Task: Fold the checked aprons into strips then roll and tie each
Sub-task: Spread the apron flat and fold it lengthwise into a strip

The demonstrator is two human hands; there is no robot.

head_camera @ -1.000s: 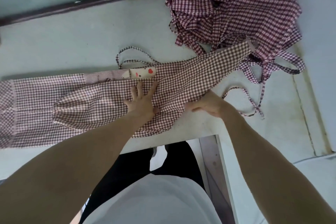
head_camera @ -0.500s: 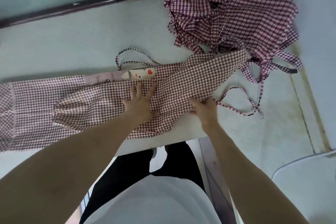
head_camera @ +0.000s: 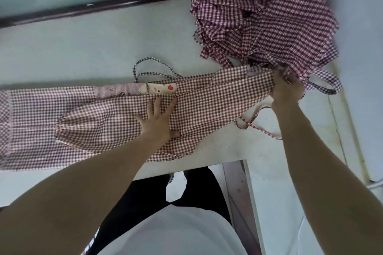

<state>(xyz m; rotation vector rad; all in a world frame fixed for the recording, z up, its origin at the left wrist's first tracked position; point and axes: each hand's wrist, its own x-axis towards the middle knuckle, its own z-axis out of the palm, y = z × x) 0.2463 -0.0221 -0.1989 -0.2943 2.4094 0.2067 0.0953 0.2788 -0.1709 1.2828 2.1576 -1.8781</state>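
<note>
From over the person's shoulder, the apron (head_camera: 116, 118) lies lengthwise across the table (head_camera: 83, 47), folded into a rough strip. The left hand (head_camera: 159, 119) stays flat on its middle, fingers spread and straight, pinning the fold. The right hand (head_camera: 287, 91) has slid from the near edge out to the bib end beside the pile (head_camera: 267, 16), where its curled fingers now hold the cloth. It looks like the end is being straightened; rolling seems not yet begun.
</note>
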